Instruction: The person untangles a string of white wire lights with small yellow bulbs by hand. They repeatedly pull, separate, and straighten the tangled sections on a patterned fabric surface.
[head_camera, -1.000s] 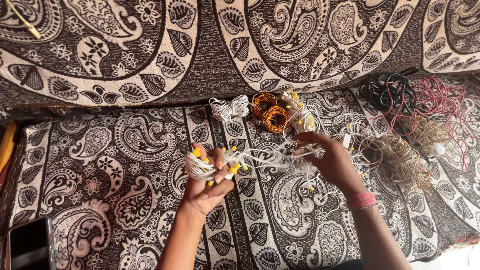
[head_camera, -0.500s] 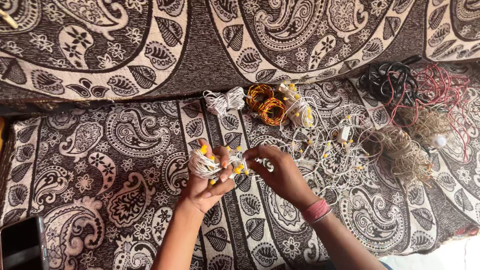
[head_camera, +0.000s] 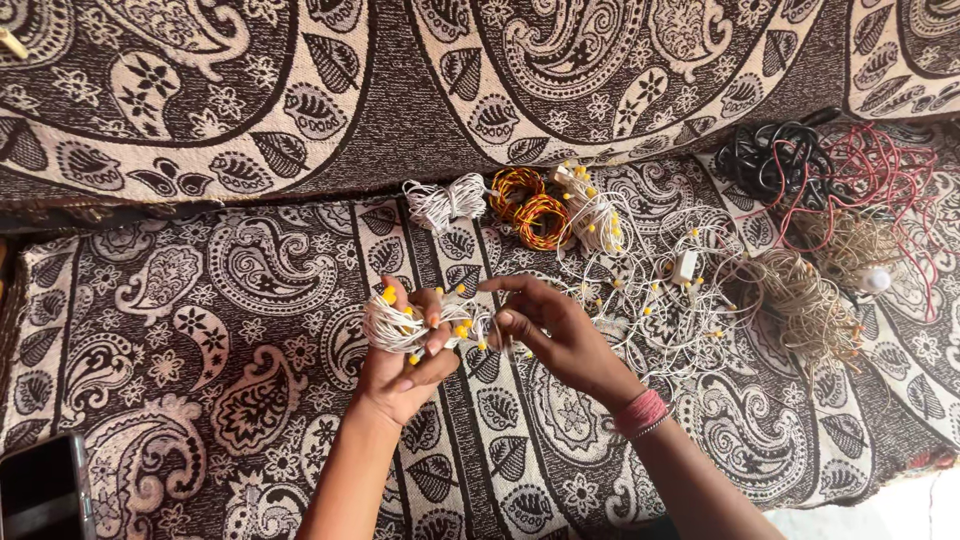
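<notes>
Paisley-patterned brown and cream cloth (head_camera: 200, 300) covers whole surface. Tangle of black and red wires (head_camera: 830, 165) far right; tan wire coil (head_camera: 805, 305) below it. Loose white light string (head_camera: 650, 300) spread mid-right. Orange wire coils (head_camera: 535, 208), small white bundle (head_camera: 445, 198) near fold. Phone (head_camera: 40, 490) at bottom left corner. Left hand (head_camera: 405, 360): grip pinching wound white string bundle with yellow bulbs (head_camera: 400, 325), held above cloth. Right hand (head_camera: 550, 335): grip pinching strand beside bundle.

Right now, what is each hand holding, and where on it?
Left hand grips a wound bundle of white light string around its middle. Right hand pinches the loose strand beside that bundle.
</notes>
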